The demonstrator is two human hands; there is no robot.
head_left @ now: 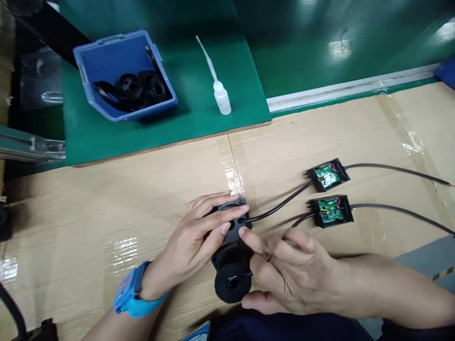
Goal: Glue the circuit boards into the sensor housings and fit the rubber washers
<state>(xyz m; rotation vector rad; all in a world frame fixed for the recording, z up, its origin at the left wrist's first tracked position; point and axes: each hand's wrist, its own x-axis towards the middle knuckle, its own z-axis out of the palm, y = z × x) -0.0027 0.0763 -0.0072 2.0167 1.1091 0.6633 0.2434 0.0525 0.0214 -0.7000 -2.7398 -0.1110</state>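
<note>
My left hand (pixel 199 237), with a blue band on its wrist, lies over a black round flanged part (pixel 232 232), its thumb and fingers closed on it. A black cable (pixel 277 208) runs from that part to a small open black box with a green circuit board (pixel 327 175). My right hand (pixel 284 265) touches the same part with its stretched index fingertip; its thumb is spread apart beside a second black spool-like part (pixel 232 284). Coloured wires show in that spool's hole. Its cable passes under my right hand, towards a second open box with a circuit board (pixel 332 210).
Cardboard (pixel 159 199) covers the worktop. At the back, a green board (pixel 192 123) carries a blue bin (pixel 124 113) with black round parts and a white dropper bottle (pixel 222 99). Cables (pixel 398 168) trail right from both boxes. A black object (pixel 39 329) lies at the lower left.
</note>
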